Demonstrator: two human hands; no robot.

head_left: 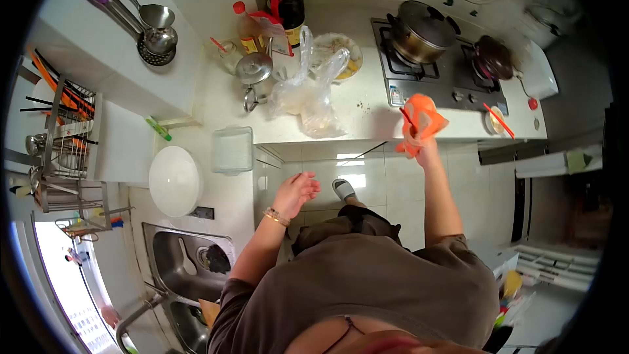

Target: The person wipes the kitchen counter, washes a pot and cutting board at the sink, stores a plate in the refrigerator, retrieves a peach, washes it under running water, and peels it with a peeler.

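My right hand [416, 147] is closed on an orange cloth [426, 118] above the counter's front edge, in front of the gas stove [439, 88]. The cloth partly covers the fingers. My left hand [298, 193] hangs in the air over the floor, fingers apart, holding nothing, with bracelets at the wrist. Beyond it on the counter lies a clear plastic bag [311, 101] with pale contents. A lidded pot [422, 29] sits on the left burner and a dark pan [493, 58] on the right one. Small dark crumbs [363, 106] lie left of the cloth.
A small bowl [495, 121] with a red utensil is near the counter's right end. At the left are a metal pot [254, 69], a glass container [232, 150], a white bowl [175, 181] and the sink [177, 259]. Bottles [249, 29] stand at the back.
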